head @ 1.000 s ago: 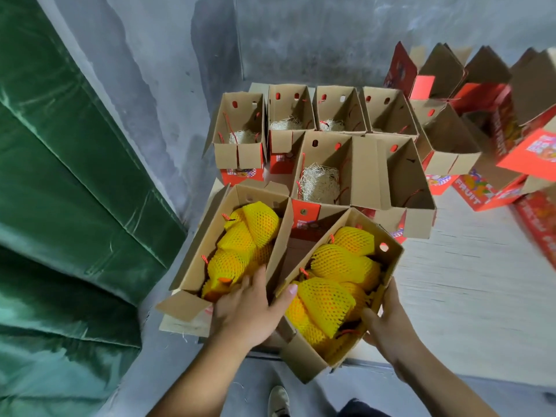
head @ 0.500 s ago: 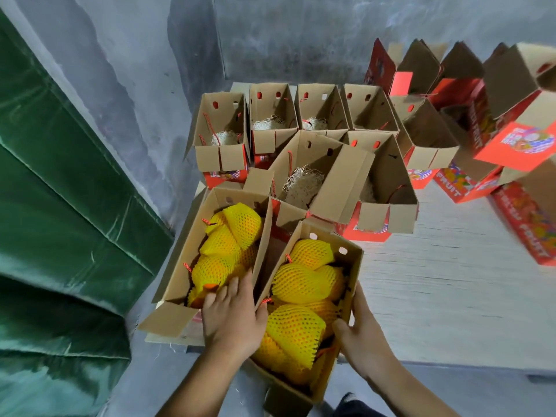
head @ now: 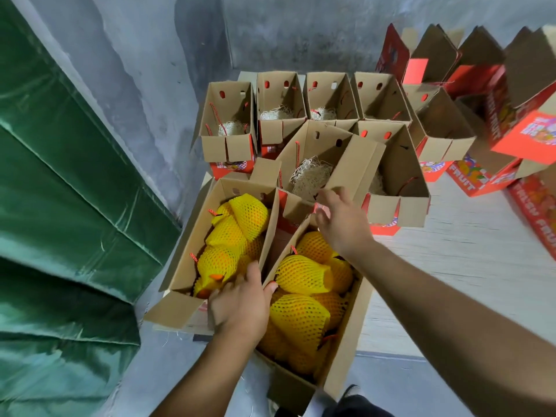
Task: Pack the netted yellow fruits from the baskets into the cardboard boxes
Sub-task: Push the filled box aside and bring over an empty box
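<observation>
Hands first. My left hand (head: 240,305) holds the near end of the cardboard wall shared between two filled boxes, fingers curled over the rim and thumb on the other side, so this grip is narrow and closed on cardboard. My right hand (head: 343,224) reaches forward with fingers loosely spread; that grip is wide and holds nothing, its fingertips at the far end flap of the right filled box (head: 340,359).

Netted yellow fruits (head: 301,314) fill that box, directly to the right of the left grip and just below the right grip. A second batch of netted fruits (head: 231,236) lies in the left filled box (head: 186,245), just ahead and left of the left grip, touching its fingertips.

Just beyond the right grip stands an open box with straw padding (head: 310,176), one long flap leaning over toward its neighbour. Further out from both grips I see a row of open empty boxes (head: 228,121), several with straw in the bottom and red cord handles. Well to the right of the right grip, red printed boxes (head: 481,179) lie on the pale desk (head: 451,266). Green fabric (head: 66,206) hangs well to the left of the left grip.
</observation>
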A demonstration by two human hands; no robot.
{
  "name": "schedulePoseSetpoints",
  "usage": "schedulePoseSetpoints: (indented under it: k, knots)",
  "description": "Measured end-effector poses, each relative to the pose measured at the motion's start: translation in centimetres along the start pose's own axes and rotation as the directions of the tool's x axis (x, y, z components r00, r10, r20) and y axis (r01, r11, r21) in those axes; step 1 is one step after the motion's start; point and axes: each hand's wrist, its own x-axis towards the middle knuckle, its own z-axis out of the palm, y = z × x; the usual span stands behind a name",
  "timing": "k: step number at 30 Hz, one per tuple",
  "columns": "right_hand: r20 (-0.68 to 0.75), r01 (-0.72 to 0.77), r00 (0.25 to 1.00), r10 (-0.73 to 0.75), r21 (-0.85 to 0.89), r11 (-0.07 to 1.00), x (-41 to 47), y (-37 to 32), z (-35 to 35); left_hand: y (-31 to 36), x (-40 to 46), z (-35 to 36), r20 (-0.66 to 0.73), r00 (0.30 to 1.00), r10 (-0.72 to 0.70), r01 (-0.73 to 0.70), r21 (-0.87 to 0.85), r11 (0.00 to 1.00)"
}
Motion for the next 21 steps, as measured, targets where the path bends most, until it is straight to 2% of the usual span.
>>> schedulePoseSetpoints:
  k: [3,5,8,12,16,21]
  knots:
    - [0.192,-0.030,0.980,0.048,-0.096,0.995,4.4,-0.9,1.2,-0.1,0.6,-0.4,0.052,0.998,-0.023,0.025,-0.041,0.999]
    - [0.217,-0.083,0.969,0.120,-0.173,0.981,6.2,-1.0,1.6,-0.1,0.7,-0.6,0.045,0.999,-0.023,0.026,-0.056,0.998]
    - [0.213,-0.062,0.970,0.119,-0.257,0.964,8.2,-1.2,1.3,0.0,0.5,-0.9,0.030,0.999,-0.030,0.031,-0.052,0.998]
    - [0.089,0.018,0.996,0.014,-0.351,0.936,10.2,-0.3,-1.5,0.0,0.4,-0.9,-0.001,0.999,-0.036,0.035,-0.050,0.998]
    - [-0.068,0.130,0.987,-0.144,-0.173,0.976,11.4,1.0,-4.9,0.1,0.4,-0.7,-0.025,0.998,-0.056,0.056,-0.027,0.998]
    - [-0.226,0.269,0.931,-0.287,-0.107,0.957,9.8,2.7,-8.9,0.5,1.0,-1.0,-0.064,0.995,-0.083,0.080,-0.043,0.996]
